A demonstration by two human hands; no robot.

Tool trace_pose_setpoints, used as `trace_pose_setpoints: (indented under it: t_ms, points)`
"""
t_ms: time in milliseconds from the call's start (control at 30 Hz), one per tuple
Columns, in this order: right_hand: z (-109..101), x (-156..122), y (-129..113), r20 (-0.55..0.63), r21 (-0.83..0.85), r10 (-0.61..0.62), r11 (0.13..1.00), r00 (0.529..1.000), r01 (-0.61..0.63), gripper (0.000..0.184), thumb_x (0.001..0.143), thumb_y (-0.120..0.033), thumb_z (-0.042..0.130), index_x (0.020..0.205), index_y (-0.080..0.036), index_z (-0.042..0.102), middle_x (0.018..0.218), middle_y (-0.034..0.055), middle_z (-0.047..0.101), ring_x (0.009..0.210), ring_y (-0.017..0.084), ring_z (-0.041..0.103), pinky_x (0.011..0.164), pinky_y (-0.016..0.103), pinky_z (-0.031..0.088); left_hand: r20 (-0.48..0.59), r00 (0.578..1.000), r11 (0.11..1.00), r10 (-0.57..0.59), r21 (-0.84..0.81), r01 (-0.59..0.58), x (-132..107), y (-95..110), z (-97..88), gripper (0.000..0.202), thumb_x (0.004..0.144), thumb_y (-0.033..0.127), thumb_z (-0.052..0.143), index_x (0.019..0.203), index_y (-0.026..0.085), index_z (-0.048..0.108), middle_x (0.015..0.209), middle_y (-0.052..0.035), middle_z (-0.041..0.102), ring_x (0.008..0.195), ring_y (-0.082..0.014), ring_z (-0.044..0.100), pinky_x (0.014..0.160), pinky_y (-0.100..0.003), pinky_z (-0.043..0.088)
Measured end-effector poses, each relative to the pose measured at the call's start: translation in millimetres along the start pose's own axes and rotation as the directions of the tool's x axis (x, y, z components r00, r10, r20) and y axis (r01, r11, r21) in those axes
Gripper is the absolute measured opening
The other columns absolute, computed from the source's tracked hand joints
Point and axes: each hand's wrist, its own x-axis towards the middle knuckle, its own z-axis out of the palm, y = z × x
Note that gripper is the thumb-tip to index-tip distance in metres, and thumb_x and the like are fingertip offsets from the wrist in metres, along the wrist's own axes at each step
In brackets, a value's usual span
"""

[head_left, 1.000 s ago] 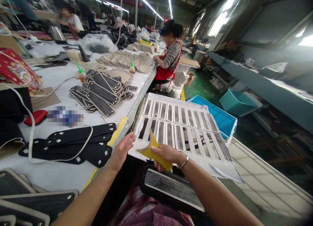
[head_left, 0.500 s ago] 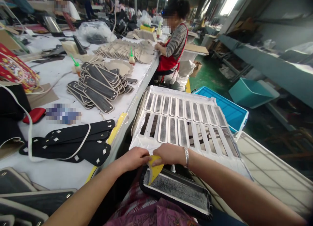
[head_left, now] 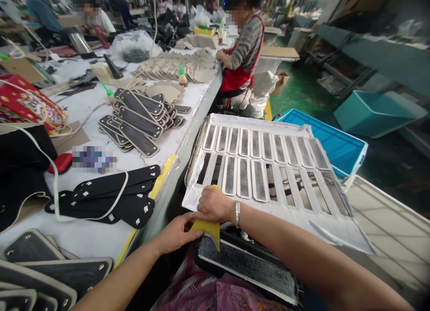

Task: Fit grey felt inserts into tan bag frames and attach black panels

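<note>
A thin, bent yellow strip is between my two hands, its lower end over the left end of a long dark panel with white edges on my lap. My right hand, a silver bracelet at its wrist, is closed on the strip, and a bit of yellow shows above the knuckles. Pinching the strip's left side is my left hand, thumb along its lower edge. Just beyond my hands lies a white-covered board with rectangular openings and rows of grey, white-rimmed pieces.
To the left, a white-topped table carries stacked grey straps, black straps under a white cord, and glue bottles. A co-worker in a red apron sits farther along it. A blue crate stands behind the board.
My right hand has moved up and slightly left, turning knuckles upward. The yellow strip's hanging end has swung, and my left thumb now lies along it. The view has shifted slightly.
</note>
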Motion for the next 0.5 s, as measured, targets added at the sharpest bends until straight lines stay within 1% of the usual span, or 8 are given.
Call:
trace_pose_setpoints:
  t_ms: [33, 67, 133, 200, 300, 400, 433, 500]
  points:
    - [0, 3, 2, -0.023, -0.001, -0.042, 0.999, 0.999, 0.042, 0.059, 0.090, -0.053, 0.029, 0.066, -0.018, 0.069, 0.064, 0.0067, 0.067, 0.062, 0.016, 0.053, 0.070, 0.034, 0.029, 0.029, 0.999, 0.997, -0.018, -0.073, 0.020, 3, 2, -0.8, 0.035, 0.072, 0.033, 0.067, 0.103, 0.017, 0.061, 0.100, -0.0047, 0.065, 0.096, -0.0225, 0.057, 0.085, -0.031, 0.043]
    - [1, 7, 3, -0.039, -0.004, -0.077, 0.997, 0.996, 0.077, 0.057, 0.091, -0.052, 0.030, 0.066, -0.019, 0.069, 0.064, 0.0058, 0.067, 0.061, 0.016, 0.053, 0.068, 0.034, 0.028, 0.043, 0.997, 0.987, -0.057, -0.146, 0.062, 7, 3, -1.3, 0.036, 0.069, 0.029, 0.070, 0.103, 0.017, 0.062, 0.100, -0.0052, 0.066, 0.097, -0.0233, 0.057, 0.086, -0.032, 0.043]
    - [2, 14, 7, -0.043, -0.022, -0.137, 0.990, 0.990, 0.136, 0.052, 0.091, -0.048, 0.032, 0.067, -0.020, 0.069, 0.064, 0.0047, 0.067, 0.060, 0.015, 0.052, 0.067, 0.034, 0.027, 0.049, 0.987, 0.948, -0.156, -0.273, 0.163, 16, 3, -0.7, 0.033, 0.065, 0.025, 0.073, 0.095, 0.014, 0.067, 0.093, -0.0058, 0.069, 0.090, -0.0236, 0.061, 0.085, -0.034, 0.044]
    - [2, 21, 10, -0.015, -0.051, -0.168, 0.985, 0.986, 0.167, 0.047, 0.090, -0.045, 0.037, 0.067, -0.019, 0.069, 0.065, 0.0047, 0.068, 0.060, 0.015, 0.052, 0.067, 0.033, 0.026, 0.044, 0.973, 0.911, -0.226, -0.344, 0.227, 24, 2, 2.8, 0.030, 0.063, 0.024, 0.074, 0.091, 0.012, 0.069, 0.088, -0.0069, 0.070, 0.086, -0.0242, 0.063, 0.084, -0.037, 0.045]
    - [2, 27, 16, 0.040, -0.069, -0.181, 0.981, 0.983, 0.183, 0.046, 0.088, -0.044, 0.039, 0.065, -0.019, 0.069, 0.064, 0.0053, 0.067, 0.058, 0.015, 0.052, 0.065, 0.034, 0.026, 0.079, 0.967, 0.861, -0.242, -0.443, 0.252, 29, 2, 11.8, 0.034, 0.068, 0.028, 0.070, 0.098, 0.012, 0.068, 0.094, -0.0099, 0.070, 0.092, -0.0267, 0.063, 0.090, -0.041, 0.044]
    - [3, 26, 17, 0.061, -0.044, -0.212, 0.976, 0.975, 0.215, 0.053, 0.090, -0.048, 0.033, 0.064, -0.019, 0.069, 0.061, 0.0054, 0.066, 0.056, 0.015, 0.051, 0.065, 0.034, 0.026, 0.154, 0.960, 0.761, -0.236, -0.585, 0.280, 26, 5, 21.8, 0.040, 0.069, 0.028, 0.069, 0.104, 0.010, 0.066, 0.100, -0.0127, 0.068, 0.100, -0.0292, 0.060, 0.094, -0.043, 0.041]
    - [4, 25, 16, 0.053, -0.037, -0.223, 0.974, 0.973, 0.225, 0.055, 0.090, -0.049, 0.032, 0.063, -0.019, 0.069, 0.060, 0.0054, 0.066, 0.056, 0.015, 0.051, 0.065, 0.034, 0.026, 0.161, 0.958, 0.741, -0.236, -0.608, 0.285, 24, 5, 25.1, 0.040, 0.069, 0.028, 0.069, 0.105, 0.009, 0.065, 0.101, -0.0136, 0.068, 0.101, -0.0301, 0.059, 0.095, -0.044, 0.041]
    - [6, 22, 13, 0.017, -0.034, -0.238, 0.971, 0.971, 0.238, 0.057, 0.090, -0.051, 0.030, 0.063, -0.019, 0.069, 0.061, 0.0057, 0.066, 0.057, 0.016, 0.052, 0.065, 0.034, 0.026, 0.121, 0.962, 0.751, -0.244, -0.604, 0.266, 20, 5, 31.4, 0.039, 0.070, 0.027, 0.068, 0.103, 0.008, 0.066, 0.101, -0.0143, 0.068, 0.101, -0.0309, 0.060, 0.094, -0.044, 0.042]
